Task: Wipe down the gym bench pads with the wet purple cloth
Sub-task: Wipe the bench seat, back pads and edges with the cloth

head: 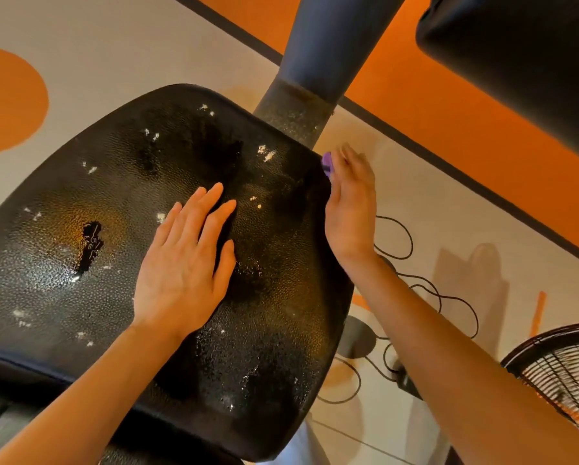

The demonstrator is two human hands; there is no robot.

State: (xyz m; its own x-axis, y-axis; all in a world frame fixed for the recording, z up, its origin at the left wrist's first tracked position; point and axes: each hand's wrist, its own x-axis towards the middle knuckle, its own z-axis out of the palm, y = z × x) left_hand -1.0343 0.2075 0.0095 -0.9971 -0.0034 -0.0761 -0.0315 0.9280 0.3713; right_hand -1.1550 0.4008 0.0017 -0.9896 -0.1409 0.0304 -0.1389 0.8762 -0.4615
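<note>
A black textured bench pad point(90, 203) fills the middle of the view, wet and shiny, with small white specks and a worn tear near its left side. My left hand point(185, 266) rests flat on the pad, fingers straight and spread. My right hand point(350, 209) is at the pad's right edge, pressing the purple cloth point(327, 163) against the side of the pad. Only a small purple corner shows beyond the hand; the rest of the cloth is hidden behind it.
A grey metal post point(318, 55) rises behind the pad. Another black pad point(523, 62) sits at the top right. A black cable point(415, 283) loops over the orange and cream floor, and a fan's wire grille point(563, 370) stands at the lower right.
</note>
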